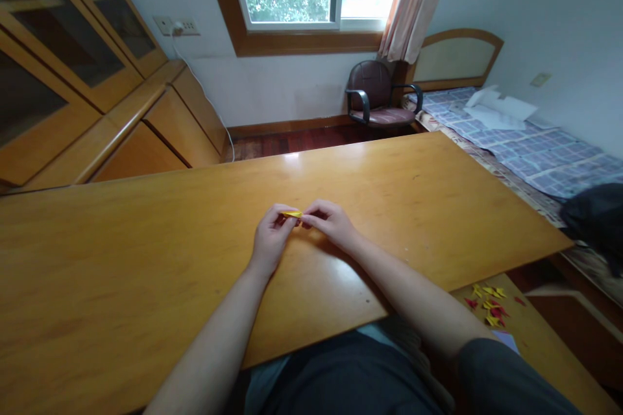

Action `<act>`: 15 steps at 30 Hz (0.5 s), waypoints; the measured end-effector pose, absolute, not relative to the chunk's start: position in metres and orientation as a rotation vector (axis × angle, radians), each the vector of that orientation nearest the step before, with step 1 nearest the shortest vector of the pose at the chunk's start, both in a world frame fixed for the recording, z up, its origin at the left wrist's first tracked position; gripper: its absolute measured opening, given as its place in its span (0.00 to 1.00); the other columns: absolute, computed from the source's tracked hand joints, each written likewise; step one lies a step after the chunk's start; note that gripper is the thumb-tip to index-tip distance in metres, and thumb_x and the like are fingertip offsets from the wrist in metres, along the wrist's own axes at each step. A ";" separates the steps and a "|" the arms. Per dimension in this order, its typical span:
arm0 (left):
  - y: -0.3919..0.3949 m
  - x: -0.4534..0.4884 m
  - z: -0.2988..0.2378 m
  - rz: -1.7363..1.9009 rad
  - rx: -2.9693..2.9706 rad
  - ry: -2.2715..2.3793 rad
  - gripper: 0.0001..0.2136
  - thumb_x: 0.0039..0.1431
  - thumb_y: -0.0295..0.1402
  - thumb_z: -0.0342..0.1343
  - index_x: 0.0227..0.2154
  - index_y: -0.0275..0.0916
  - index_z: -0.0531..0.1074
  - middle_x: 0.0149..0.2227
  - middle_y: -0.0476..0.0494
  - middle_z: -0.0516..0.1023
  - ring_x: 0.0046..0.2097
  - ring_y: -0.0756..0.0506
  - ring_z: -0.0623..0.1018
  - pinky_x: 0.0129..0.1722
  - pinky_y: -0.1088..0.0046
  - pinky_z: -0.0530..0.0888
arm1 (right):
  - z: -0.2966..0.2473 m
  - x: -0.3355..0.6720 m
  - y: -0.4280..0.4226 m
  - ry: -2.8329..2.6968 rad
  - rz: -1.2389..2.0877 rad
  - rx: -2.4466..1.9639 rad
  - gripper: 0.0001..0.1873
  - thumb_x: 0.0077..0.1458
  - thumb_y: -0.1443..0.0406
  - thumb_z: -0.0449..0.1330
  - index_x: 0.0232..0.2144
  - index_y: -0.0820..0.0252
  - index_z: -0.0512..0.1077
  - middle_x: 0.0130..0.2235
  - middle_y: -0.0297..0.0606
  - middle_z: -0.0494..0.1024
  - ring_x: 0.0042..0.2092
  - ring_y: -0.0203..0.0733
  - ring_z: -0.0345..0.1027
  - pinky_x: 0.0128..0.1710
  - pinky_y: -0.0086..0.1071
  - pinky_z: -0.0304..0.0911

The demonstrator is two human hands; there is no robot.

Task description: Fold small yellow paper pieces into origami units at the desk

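Observation:
A small piece of folded yellow paper (293,214) is held just above the wooden table (160,259), near the middle of the view. My left hand (271,235) pinches it from the left, thumb in front and fingers behind. From the right, the fingertips of my right hand (331,224) close on its other end. The fingers cover part of the paper, so its full shape cannot be made out.
On a lower surface at the right lie several small folded paper pieces (492,305), yellow and red. Past the table stand an armchair (372,87), a bed with a checked cover (530,149) and a wooden cabinet (141,136). A dark bag (596,220) rests at the right edge.

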State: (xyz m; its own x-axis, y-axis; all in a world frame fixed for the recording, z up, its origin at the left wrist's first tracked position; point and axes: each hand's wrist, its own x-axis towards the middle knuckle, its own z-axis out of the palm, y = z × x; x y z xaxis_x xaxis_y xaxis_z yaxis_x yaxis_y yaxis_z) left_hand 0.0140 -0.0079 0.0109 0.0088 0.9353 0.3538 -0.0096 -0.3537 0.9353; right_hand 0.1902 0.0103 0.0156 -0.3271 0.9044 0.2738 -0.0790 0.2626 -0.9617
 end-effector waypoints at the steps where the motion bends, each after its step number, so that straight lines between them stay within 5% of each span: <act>1: -0.008 0.014 0.010 1.465 1.464 1.015 0.06 0.58 0.36 0.63 0.34 0.39 0.76 0.33 0.48 0.76 0.37 0.48 0.75 0.40 0.73 0.72 | 0.016 0.190 0.010 -1.525 1.296 -0.793 0.15 0.55 0.55 0.66 0.32 0.62 0.77 0.30 0.36 0.79 0.32 0.36 0.72 0.36 0.31 0.67; 15: -0.008 0.010 0.017 1.362 1.608 1.095 0.04 0.57 0.35 0.62 0.33 0.40 0.77 0.34 0.48 0.76 0.38 0.47 0.76 0.40 0.73 0.72 | 0.018 0.189 0.008 -1.443 1.503 -0.842 0.19 0.51 0.51 0.67 0.30 0.62 0.74 0.26 0.33 0.75 0.27 0.34 0.68 0.30 0.29 0.64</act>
